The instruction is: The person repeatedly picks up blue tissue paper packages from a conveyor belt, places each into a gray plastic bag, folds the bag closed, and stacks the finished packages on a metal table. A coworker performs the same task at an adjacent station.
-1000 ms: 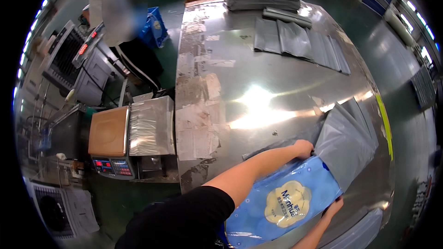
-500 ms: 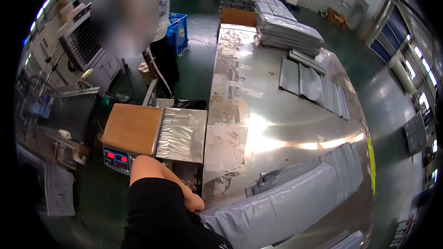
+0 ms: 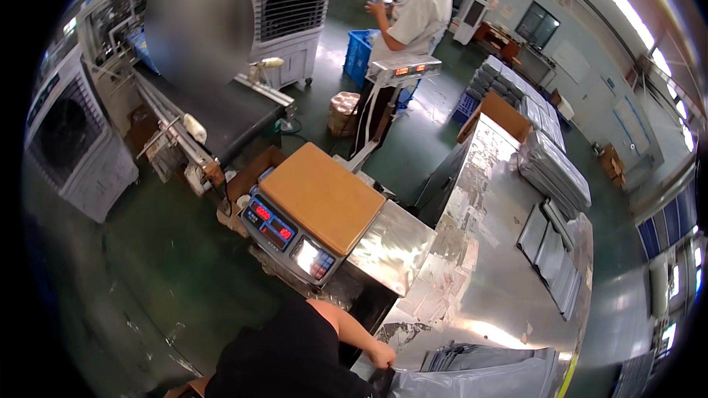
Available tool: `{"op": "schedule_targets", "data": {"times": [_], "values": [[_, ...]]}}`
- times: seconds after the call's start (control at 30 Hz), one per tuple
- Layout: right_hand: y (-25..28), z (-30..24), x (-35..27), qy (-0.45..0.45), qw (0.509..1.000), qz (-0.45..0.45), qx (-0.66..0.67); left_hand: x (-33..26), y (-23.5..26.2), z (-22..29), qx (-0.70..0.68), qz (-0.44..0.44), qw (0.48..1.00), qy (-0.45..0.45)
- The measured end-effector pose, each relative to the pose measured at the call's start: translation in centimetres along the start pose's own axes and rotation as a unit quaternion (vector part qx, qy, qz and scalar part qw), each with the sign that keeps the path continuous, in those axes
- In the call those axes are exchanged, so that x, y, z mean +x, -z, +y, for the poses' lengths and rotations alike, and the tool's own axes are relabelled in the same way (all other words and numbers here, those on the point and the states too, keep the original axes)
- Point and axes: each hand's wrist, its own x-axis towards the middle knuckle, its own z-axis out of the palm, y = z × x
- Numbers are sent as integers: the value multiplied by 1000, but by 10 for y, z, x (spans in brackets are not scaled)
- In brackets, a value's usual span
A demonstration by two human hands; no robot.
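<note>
1. A workshop with a green floor; big air coolers (image 3: 70, 140) stand at the left, and a long shiny steel table (image 3: 479, 280) runs down the right side.
2. Left of the table sits a weighing scale (image 3: 313, 210) with a tan platter and red digits on its front panel; a second scale display on a post (image 3: 402, 68) stands beyond it.
3. At the lower edge, the left hand (image 3: 382, 355), on a bare forearm below a black sleeve, is closed on the corner of a grey mailer bag (image 3: 479, 377) that lies flat on the table's near end. The fingers look curled and pinching the bag's edge, though they are small in view.
4. The right hand is out of sight.
5. Risk, as I judge it: held by one corner only, the slick bag could slide off the polished steel toward the floor.
6. Further right, stacks of grey bags (image 3: 553, 169) line the table's far half, with loose flat ones (image 3: 549, 250) beside them; a brown carton (image 3: 498, 114) stands at the table's end, blue crates (image 3: 359, 55) near a co-worker in a white shirt (image 3: 417, 18).
</note>
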Motion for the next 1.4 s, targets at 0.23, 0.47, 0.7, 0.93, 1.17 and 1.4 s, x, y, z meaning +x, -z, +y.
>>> {"op": "schedule_targets", "data": {"times": [0.23,0.47,0.7,0.93,1.17,1.4], "values": [[-29,-33,-20,34,999,-30,1,14,-21,30,-109,195,965,138],[-46,-51,-31,52,998,-38,5,-8,-9,21,-41,129,977,164],[-52,-57,-40,68,997,-37,6,-27,-3,13,-58,63,996,36],[-52,-61,-54,68,997,-37,14,-41,24,60,-280,77,956,37],[-55,-63,-63,72,997,-36,22,-54,12,5,-389,98,894,201],[-51,-59,-77,67,997,-23,14,-40,14,0,-436,-15,885,162]]}}
